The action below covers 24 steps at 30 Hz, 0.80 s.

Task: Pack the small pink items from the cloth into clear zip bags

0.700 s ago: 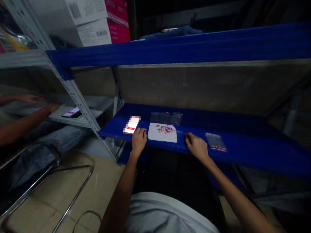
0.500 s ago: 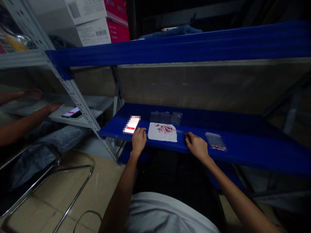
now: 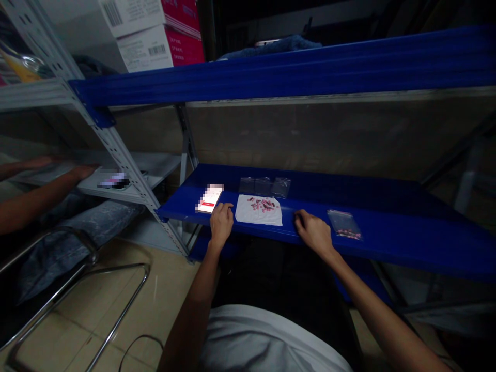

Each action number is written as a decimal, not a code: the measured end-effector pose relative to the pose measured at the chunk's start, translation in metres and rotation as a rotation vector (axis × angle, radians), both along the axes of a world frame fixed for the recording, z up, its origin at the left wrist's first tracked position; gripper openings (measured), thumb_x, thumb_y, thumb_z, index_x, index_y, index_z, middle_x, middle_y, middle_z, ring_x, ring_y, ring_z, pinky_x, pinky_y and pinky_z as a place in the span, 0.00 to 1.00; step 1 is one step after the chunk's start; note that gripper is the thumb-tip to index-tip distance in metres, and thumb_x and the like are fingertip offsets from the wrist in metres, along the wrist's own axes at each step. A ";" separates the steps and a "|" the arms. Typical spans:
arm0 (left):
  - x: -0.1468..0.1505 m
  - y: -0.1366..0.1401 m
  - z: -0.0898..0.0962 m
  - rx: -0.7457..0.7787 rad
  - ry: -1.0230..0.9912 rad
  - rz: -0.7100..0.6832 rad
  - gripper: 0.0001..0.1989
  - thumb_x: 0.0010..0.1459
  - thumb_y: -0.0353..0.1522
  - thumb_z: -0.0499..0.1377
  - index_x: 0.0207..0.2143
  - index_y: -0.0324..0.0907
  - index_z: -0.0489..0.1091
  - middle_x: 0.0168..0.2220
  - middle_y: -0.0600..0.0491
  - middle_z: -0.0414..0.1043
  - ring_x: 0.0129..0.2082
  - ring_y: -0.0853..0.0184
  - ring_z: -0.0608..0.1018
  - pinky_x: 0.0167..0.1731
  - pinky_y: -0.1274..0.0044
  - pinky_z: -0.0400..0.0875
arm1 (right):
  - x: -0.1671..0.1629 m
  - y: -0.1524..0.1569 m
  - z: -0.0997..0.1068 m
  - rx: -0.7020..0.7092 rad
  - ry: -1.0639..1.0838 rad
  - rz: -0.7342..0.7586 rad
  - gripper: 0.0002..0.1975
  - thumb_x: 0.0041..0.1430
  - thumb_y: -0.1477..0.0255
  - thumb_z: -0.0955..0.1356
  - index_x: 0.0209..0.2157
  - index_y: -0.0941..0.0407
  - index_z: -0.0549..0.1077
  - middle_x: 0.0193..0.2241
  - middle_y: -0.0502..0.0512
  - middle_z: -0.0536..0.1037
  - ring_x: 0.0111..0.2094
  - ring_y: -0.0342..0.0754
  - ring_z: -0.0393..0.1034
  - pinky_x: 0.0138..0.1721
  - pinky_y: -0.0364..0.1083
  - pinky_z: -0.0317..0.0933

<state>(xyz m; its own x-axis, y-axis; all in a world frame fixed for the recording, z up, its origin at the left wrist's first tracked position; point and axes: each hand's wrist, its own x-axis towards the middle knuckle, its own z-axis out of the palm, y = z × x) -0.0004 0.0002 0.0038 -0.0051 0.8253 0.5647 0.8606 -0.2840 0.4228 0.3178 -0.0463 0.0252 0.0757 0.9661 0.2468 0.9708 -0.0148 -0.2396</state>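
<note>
My left hand point(image 3: 222, 223) rests on the front edge of the blue shelf point(image 3: 406, 227), fingers loosely bent and holding nothing. Just behind it lies a phone point(image 3: 210, 199) with a lit, partly blurred screen. To the right of that hand is a white sheet point(image 3: 248, 216), perhaps a tissue, with small pink and dark pieces point(image 3: 264, 204) scattered over it. My right hand point(image 3: 313, 231) lies on the shelf right of the sheet, lightly curled, a gap showing between thumb and forefinger. Beside it is a clear zip bag point(image 3: 344, 225) with similar pieces along its bottom.
Behind the sheet, several flat clear bags point(image 3: 263, 186) lie in a row. A blue upper beam point(image 3: 271, 75) spans above. At left stand a grey upright point(image 3: 120, 155), another person's arms point(image 3: 46, 188), a second phone point(image 3: 113, 179) and a metal-framed chair point(image 3: 120, 305).
Both of my hands stay where they were. The camera view has shifted slightly, and the other person's far hand at left has moved a little.
</note>
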 end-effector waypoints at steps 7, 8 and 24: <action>0.001 -0.002 0.002 0.001 0.001 -0.001 0.15 0.69 0.28 0.51 0.48 0.43 0.76 0.42 0.46 0.77 0.44 0.59 0.78 0.47 0.70 0.72 | 0.001 0.001 -0.002 0.000 0.025 -0.003 0.17 0.73 0.64 0.60 0.52 0.53 0.75 0.42 0.61 0.84 0.36 0.53 0.78 0.31 0.45 0.55; 0.001 -0.001 0.003 0.003 -0.002 -0.003 0.14 0.69 0.29 0.51 0.48 0.43 0.76 0.42 0.46 0.77 0.43 0.59 0.78 0.47 0.70 0.72 | 0.002 0.001 -0.002 -0.006 0.037 -0.009 0.17 0.73 0.63 0.60 0.52 0.53 0.75 0.41 0.61 0.84 0.36 0.53 0.78 0.31 0.46 0.54; 0.082 0.055 0.045 -0.108 -0.092 -0.252 0.15 0.68 0.27 0.52 0.50 0.43 0.76 0.48 0.45 0.78 0.47 0.61 0.80 0.50 0.72 0.73 | 0.010 0.127 0.016 -0.060 0.750 -0.184 0.11 0.64 0.66 0.69 0.38 0.59 0.79 0.23 0.55 0.79 0.19 0.43 0.68 0.24 0.42 0.61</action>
